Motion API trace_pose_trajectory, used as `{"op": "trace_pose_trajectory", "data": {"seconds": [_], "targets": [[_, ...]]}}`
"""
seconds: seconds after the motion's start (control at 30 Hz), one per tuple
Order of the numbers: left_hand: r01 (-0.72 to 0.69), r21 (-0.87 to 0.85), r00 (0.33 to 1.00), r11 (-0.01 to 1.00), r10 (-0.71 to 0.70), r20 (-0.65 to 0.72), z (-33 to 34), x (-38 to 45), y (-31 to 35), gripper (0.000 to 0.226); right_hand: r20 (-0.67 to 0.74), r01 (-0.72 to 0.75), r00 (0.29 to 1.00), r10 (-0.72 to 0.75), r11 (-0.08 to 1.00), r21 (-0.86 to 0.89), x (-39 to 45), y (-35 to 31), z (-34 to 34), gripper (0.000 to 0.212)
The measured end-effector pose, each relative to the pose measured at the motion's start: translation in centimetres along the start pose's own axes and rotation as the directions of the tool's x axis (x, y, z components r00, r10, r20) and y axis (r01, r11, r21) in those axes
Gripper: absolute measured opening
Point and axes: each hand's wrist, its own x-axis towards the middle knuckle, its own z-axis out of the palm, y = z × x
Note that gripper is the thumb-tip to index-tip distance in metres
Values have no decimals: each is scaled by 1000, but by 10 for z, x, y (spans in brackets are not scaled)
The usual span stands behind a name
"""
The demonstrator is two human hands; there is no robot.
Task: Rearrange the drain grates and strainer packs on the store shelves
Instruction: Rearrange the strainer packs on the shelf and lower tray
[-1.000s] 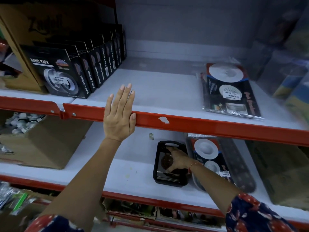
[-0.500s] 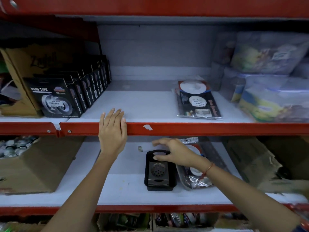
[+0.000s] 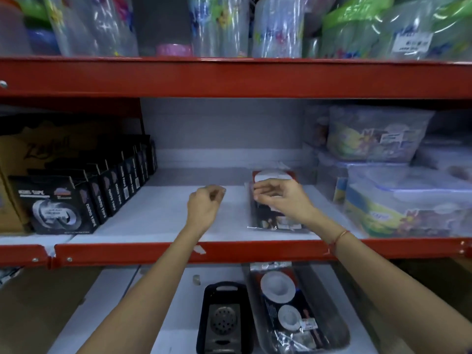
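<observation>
Strainer pack (image 3: 274, 215): is lying flat on middle shelf (image 3: 158, 215), long axis running front to back.
Right hand (image 3: 278, 198): is hovering over pack's far end, fingers curled, seemingly pinching its top edge.
Left hand (image 3: 204, 203): is resting loosely closed, holding nothing, beside pack's left.
Nearer: right.

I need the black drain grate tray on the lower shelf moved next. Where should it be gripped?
Probably by the slotted handle end of the black rectangular drain grate tray, reaching from the front, over its left side. It lies flat, handle rearward, and the clear plastic strainer pack crowds its right edge.
</observation>
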Motion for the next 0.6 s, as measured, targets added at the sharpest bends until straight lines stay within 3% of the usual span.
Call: {"op": "trace_pose_trajectory", "data": {"seconds": [0.1, 0.23, 0.33, 0.4, 0.5, 0.57, 0.6], "targets": [[180, -188, 981, 966, -162, 105, 33, 35, 13, 18, -173, -132, 976, 131, 991, 7, 33, 32, -26, 19], [307, -196, 942, 931, -269, 200, 63, 59, 24, 26, -363, -323, 890, 276, 944, -75, 57, 64, -59, 18], [337, -192, 931, 922, -296, 211, 80, 73, 14, 26, -304, -448, 856, 419, 894, -28, 64, 78, -70, 11], [378, -195, 913, 905, -330, 241, 89, 79, 8, 22, -181, -531, 820, 543, 840, 114, 67, 90, -72, 6], [437, -271, 887, 858, -360, 288, 96, 78, 11, 14, -61, -588, 771, 634, 745, 315, 72, 109, -69, 40], [456, -332, 880, 826, -362, 309, 95, 76, 15, 6, -66, -572, 768, 637, 728, 377, 70, 105, -69, 42], [458, -352, 879, 816, -357, 316, 93, 75, 16, 16, -71, -562, 771, 633, 729, 391, 69, 103, -70, 41]]}}
